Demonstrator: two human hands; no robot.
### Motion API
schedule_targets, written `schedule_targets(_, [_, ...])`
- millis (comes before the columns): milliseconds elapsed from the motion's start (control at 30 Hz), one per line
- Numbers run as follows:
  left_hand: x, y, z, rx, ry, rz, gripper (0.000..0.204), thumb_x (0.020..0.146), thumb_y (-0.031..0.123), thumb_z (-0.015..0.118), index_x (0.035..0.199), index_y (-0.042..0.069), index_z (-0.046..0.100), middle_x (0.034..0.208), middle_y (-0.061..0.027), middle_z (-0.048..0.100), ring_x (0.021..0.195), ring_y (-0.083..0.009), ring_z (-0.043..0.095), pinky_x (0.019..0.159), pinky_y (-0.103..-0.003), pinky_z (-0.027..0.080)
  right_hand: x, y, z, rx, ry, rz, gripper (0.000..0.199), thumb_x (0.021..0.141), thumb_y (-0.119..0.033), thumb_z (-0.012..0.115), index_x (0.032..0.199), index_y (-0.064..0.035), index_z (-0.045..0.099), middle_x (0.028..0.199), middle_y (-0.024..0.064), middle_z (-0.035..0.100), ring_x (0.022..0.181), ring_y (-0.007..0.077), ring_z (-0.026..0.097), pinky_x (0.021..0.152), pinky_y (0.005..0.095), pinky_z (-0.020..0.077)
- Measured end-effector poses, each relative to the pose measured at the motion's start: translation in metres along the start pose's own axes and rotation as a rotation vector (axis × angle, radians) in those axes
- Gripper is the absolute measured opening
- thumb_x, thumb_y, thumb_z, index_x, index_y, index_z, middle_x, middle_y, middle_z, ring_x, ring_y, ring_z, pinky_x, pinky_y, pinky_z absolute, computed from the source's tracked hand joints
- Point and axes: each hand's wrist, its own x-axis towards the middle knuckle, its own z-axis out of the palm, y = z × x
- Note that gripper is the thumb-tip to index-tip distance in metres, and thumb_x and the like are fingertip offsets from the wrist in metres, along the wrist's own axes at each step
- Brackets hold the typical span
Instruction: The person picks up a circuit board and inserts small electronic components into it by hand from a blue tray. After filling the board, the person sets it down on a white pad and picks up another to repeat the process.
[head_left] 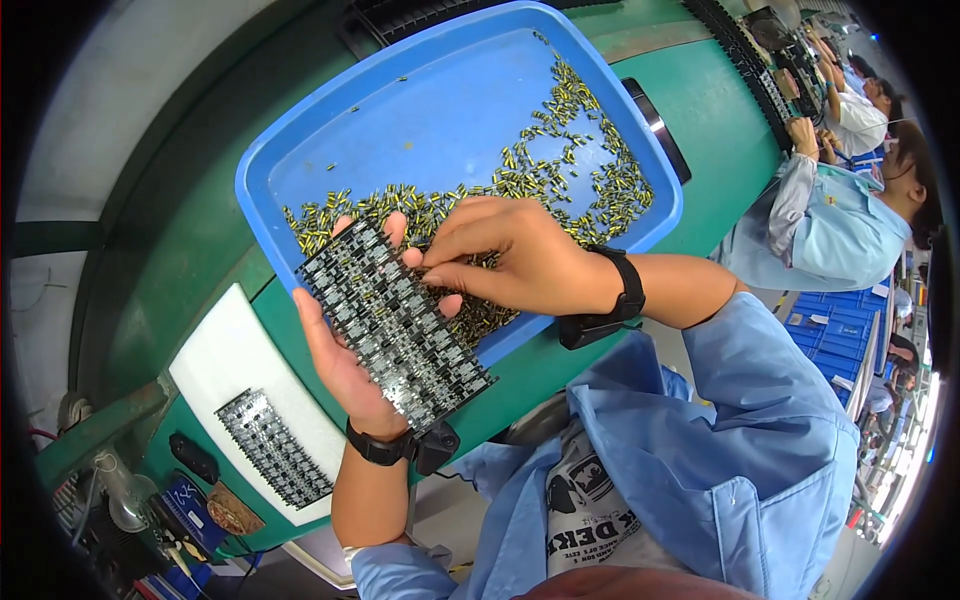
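A dark, oblong circuit board with silvery rows lies slantwise across the left hand, partly over loosely heaped yellow-and-black cylinders.

The circuit board partly hides the left hand; anything between the right fingers is indistinct.

Two circuit boards, one tray

Left hand holds circuit-board panel; right hand over blue tray, fingertips near panel, grip unclear.
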Motion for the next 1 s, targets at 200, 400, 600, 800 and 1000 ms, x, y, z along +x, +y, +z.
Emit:
schedule_targets(200, [0.001,0.001,0.004,0.035,0.027,0.026,0.071,0.116,0.063,0.026,0.169,0.016,0.033,0.160,-0.0229,0.053,0.128,-0.0325,0.067,0.090,-0.057,0.068,0.005,-0.001,-0.002,-0.006,-0.016,0.127,0.014,0.097,-0.007,0.080,0.111,-0.0035,0.082,0.097,0.0104,0.078,0.090,0.0235,0.074,0.078,0.0361,0.0582])
schedule_targets(400, [0.002,-0.001,0.007,0.074,0.053,0.034,0.072,0.116,0.062,0.025,0.170,0.015,0.032,0.160,-0.0231,0.052,0.127,-0.0326,0.067,0.090,-0.056,0.068,0.005,0.007,-0.002,0.041,0.036,0.100,0.013,0.097,-0.006,0.080,0.109,-0.0046,0.084,0.098,0.0095,0.079,0.090,0.0212,0.074,0.078,0.0333,0.0584])
schedule_targets(600, [0.002,-0.005,0.014,0.164,0.071,0.044,0.066,0.118,0.054,0.027,0.170,0.013,0.033,0.166,-0.0233,0.047,0.130,-0.0288,0.065,0.089,-0.050,0.069,0.006,0.000,-0.008,0.200,0.074,0.225,0.013,0.097,-0.007,0.082,0.109,-0.0051,0.084,0.098,0.0074,0.079,0.091,0.0170,0.073,0.077,0.0300,0.0574])
schedule_targets(800, [0.001,-0.007,0.007,0.065,0.049,0.063,0.072,0.116,0.062,0.024,0.169,0.014,0.034,0.160,-0.0223,0.054,0.128,-0.0326,0.067,0.095,-0.055,0.066,0.004,0.000,-0.011,0.303,0.085,0.259,0.015,0.093,-0.007,0.085,0.108,-0.0045,0.084,0.099,0.0075,0.080,0.091,0.0185,0.073,0.081,0.0320,0.0563])
schedule_targets(1000, [0.006,-0.016,0.014,0.153,0.131,0.067,0.072,0.117,0.058,0.025,0.164,0.005,0.040,0.153,-0.0260,0.060,0.132,-0.0344,0.066,0.114,-0.050,0.053,0.006,0.006,-0.005,0.119,0.004,-0.202,0.017,0.089,-0.007,0.088,0.105,-0.0064,0.084,0.102,0.0064,0.077,0.090,0.0234,0.068,0.087,0.0388,0.0545])
